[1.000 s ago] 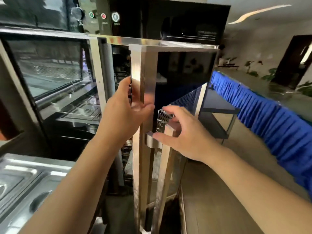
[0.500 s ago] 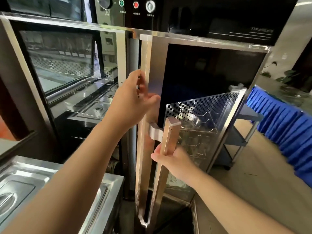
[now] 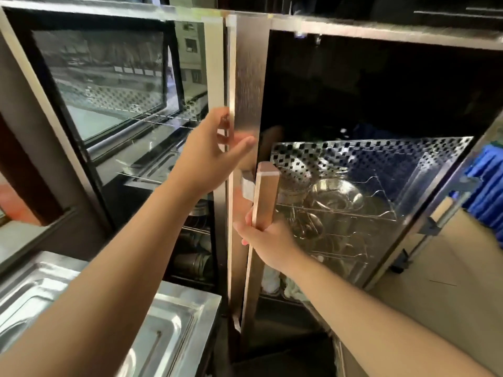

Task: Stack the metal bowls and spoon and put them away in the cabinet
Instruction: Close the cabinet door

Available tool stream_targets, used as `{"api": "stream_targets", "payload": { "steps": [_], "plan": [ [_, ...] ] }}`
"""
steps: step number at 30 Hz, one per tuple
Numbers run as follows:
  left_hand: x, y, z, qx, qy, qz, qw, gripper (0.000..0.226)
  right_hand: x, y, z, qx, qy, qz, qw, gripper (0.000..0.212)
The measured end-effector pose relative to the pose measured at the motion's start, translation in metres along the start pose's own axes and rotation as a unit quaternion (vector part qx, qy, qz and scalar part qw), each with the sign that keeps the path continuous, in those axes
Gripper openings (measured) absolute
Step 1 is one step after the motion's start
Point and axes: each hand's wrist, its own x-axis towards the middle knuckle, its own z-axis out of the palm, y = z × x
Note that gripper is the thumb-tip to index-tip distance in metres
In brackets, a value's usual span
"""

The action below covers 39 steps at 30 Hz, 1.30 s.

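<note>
The cabinet's right glass door (image 3: 381,99) stands nearly flush with the frame. My right hand (image 3: 268,244) grips its long copper-coloured door handle (image 3: 265,194) from the right, fingers wrapped around the bar. My left hand (image 3: 211,152) rests on the steel edge of the door (image 3: 246,85), thumb on the front and fingers behind the edge. Through the glass I see a metal bowl (image 3: 336,197) sitting on a wire rack (image 3: 381,210), in front of a perforated steel back panel (image 3: 367,156). No spoon can be made out.
The cabinet's left glass door (image 3: 109,85) is closed, with trays and racks behind it. A steel counter with recessed pans (image 3: 168,322) lies at lower left. A blue skirted table (image 3: 487,191) and a trolley frame (image 3: 438,224) stand at right.
The right door has swung from wide open to almost closed. My right hand slid down the handle bar, and my left hand stayed on the door's edge.
</note>
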Motion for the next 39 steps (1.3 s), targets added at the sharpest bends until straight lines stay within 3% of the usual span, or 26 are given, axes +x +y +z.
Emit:
{"api": "stream_targets", "payload": {
  "steps": [7, 11, 15, 23, 26, 32, 39],
  "plan": [
    [0.016, -0.057, 0.022, 0.068, 0.013, -0.012, 0.998, 0.045, 0.071, 0.02, 0.016, 0.039, 0.034, -0.048, 0.998, 0.035],
    [0.025, -0.089, 0.034, 0.121, 0.01, -0.077, 0.99, 0.064, 0.109, 0.029, 0.019, 0.047, 0.046, -0.059, 0.996, 0.025],
    [0.029, -0.127, 0.05, 0.234, 0.019, -0.076, 0.969, 0.054, 0.139, 0.035, 0.017, 0.043, 0.046, -0.068, 0.996, 0.012],
    [0.034, -0.187, 0.078, 0.36, -0.033, -0.181, 0.915, 0.096, 0.175, 0.046, 0.016, 0.062, 0.058, -0.101, 0.991, 0.008],
    [0.031, -0.205, 0.087, 0.357, -0.034, -0.169, 0.918, 0.097, 0.184, 0.048, 0.018, 0.062, 0.082, -0.115, 0.988, 0.016],
    [0.032, -0.235, 0.098, 0.394, 0.01, -0.105, 0.913, 0.077, 0.196, 0.061, 0.025, 0.027, 0.144, -0.147, 0.978, 0.019],
    [0.033, -0.257, 0.104, 0.388, 0.098, -0.023, 0.916, 0.07, 0.207, 0.062, 0.028, 0.027, 0.205, -0.178, 0.962, 0.025]
  ]
}}
